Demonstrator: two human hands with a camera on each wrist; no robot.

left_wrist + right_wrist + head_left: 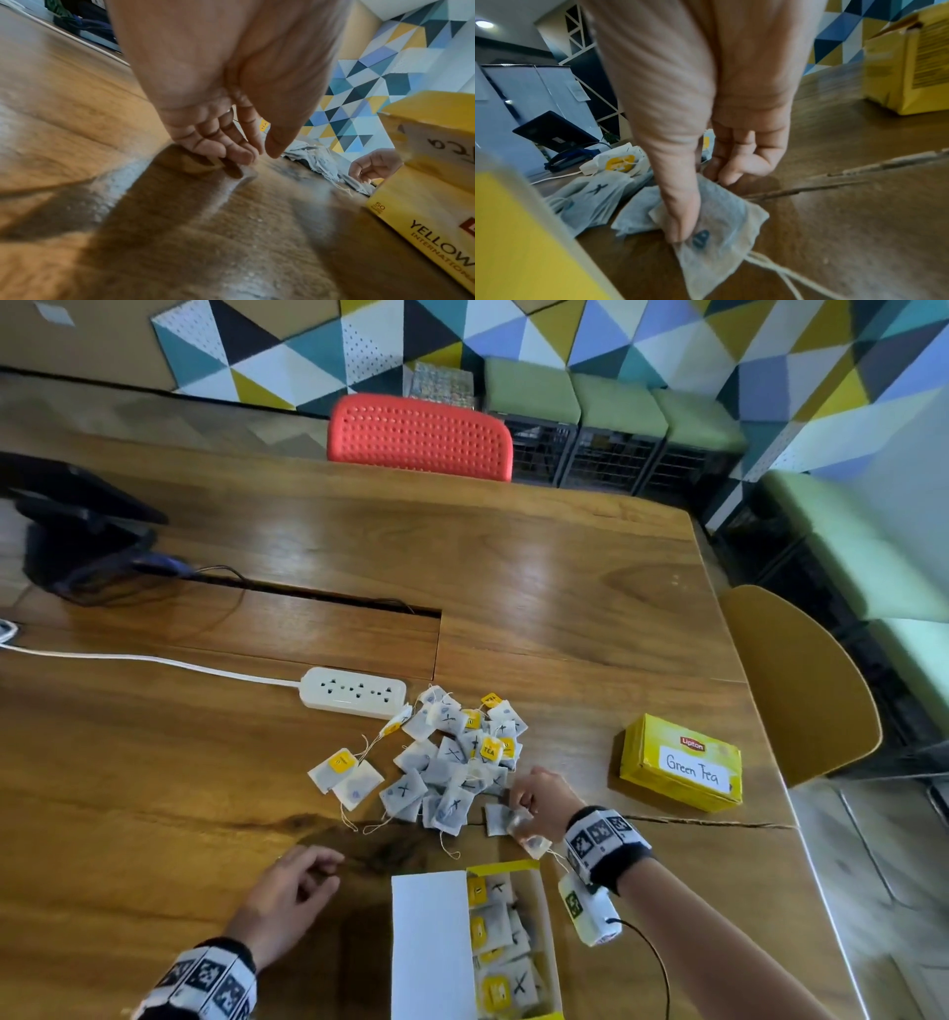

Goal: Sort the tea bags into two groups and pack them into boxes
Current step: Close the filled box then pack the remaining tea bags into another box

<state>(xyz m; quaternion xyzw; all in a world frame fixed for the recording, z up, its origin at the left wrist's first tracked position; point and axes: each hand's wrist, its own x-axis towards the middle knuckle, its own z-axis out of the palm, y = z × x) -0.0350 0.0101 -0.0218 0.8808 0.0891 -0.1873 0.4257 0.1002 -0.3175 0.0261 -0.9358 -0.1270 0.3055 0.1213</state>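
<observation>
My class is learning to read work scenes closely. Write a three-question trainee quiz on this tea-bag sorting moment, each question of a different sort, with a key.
1. True or false: the box labelled Green Tea stands open with tea bags inside.
2. Multiple choice: the right hand is
A. pinching a tea bag
B. lifting the power strip
C. resting flat on the table
3. Fill in: the bags already packed in the open box show a hand-drawn ___ mark.

Key
1. False: it is closed, on the table to the right of the loose pile.
2. A.
3. X.

The left hand holds nothing; its fingertips touch the table.
</observation>
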